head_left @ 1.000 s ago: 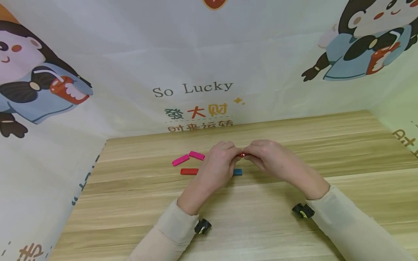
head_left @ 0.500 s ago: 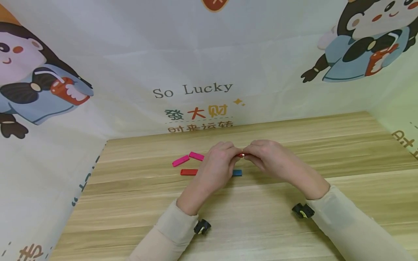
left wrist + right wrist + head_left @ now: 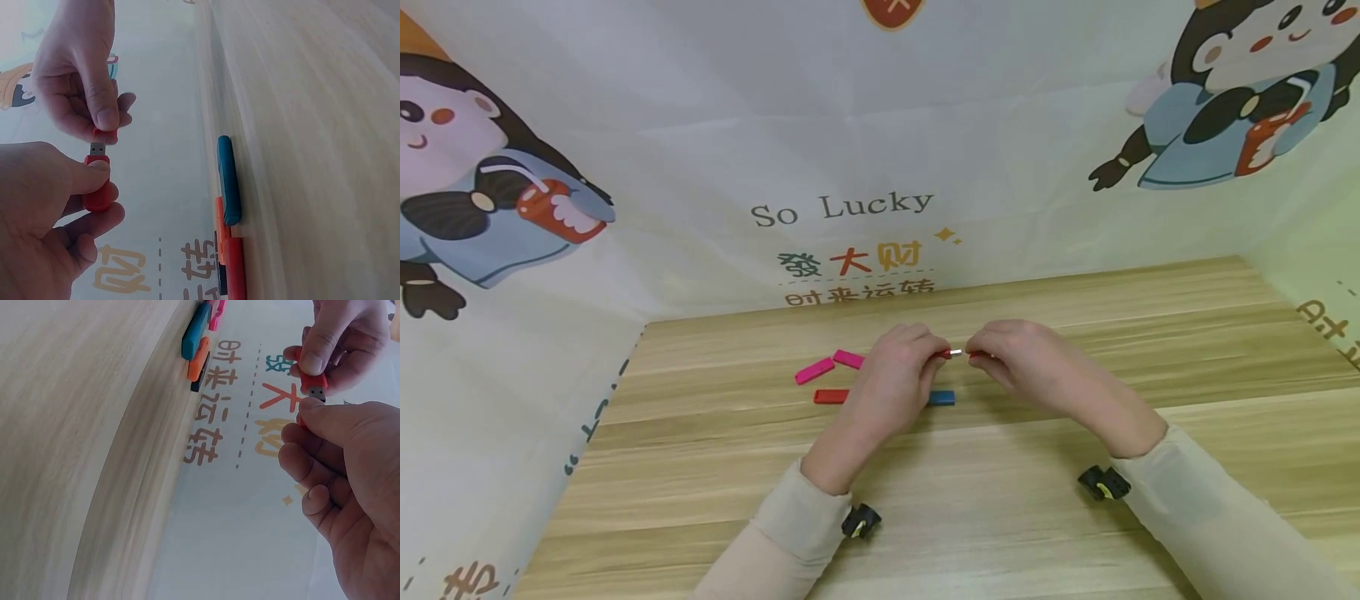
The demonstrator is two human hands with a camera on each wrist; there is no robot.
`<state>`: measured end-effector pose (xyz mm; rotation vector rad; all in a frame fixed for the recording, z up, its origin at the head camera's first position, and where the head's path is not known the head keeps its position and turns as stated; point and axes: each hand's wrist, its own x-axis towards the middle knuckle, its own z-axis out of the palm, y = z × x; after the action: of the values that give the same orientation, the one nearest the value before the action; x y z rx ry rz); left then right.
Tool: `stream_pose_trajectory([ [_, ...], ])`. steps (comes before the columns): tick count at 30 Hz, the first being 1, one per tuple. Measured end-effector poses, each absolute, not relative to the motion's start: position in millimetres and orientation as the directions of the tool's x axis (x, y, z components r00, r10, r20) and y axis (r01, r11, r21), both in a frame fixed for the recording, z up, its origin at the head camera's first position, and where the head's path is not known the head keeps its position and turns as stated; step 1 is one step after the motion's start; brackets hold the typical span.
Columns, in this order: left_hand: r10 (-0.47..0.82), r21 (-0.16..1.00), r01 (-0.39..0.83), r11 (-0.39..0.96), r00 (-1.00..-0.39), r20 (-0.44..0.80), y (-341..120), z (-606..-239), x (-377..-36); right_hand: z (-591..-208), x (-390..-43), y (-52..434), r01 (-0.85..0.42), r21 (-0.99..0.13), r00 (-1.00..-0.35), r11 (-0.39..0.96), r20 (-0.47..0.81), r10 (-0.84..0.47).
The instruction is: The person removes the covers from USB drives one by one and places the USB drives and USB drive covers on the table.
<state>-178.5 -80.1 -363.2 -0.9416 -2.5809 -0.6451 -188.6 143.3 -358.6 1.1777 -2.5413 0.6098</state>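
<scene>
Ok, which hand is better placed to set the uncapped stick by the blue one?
Probably the left hand: it holds the stick and, in the head view, partly covers the blue one, while the right hand pinches the cap.

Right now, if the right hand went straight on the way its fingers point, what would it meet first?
Probably the metal plug of the red USB stick in the left hand, met by the red cap the right hand pinches, though depth is unclear.

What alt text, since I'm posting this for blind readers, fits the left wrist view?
A left hand holds a red USB stick, metal plug bared, while a right hand pinches a red cap by the plug's tip. Blue, orange, red and black pieces lie on a pale wooden table.
</scene>
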Motion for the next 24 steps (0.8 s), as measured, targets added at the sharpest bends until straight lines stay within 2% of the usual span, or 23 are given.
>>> stream_pose_trajectory([
  [16, 0.493, 0.326, 0.652, 0.685, -0.744, 0.451, -77.6, -365.0, -182.3, -358.3, -185.8, 157.4, -0.736, -0.305, -0.676, 0.605, 0.386, -0.628],
  [24, 0.485, 0.338, 0.643, 0.687, -0.752, 0.445, -73.1, -361.3, -186.9, -355.5, -184.1, 168.2, -0.761, -0.289, -0.646, 0.581, 0.416, -0.640],
])
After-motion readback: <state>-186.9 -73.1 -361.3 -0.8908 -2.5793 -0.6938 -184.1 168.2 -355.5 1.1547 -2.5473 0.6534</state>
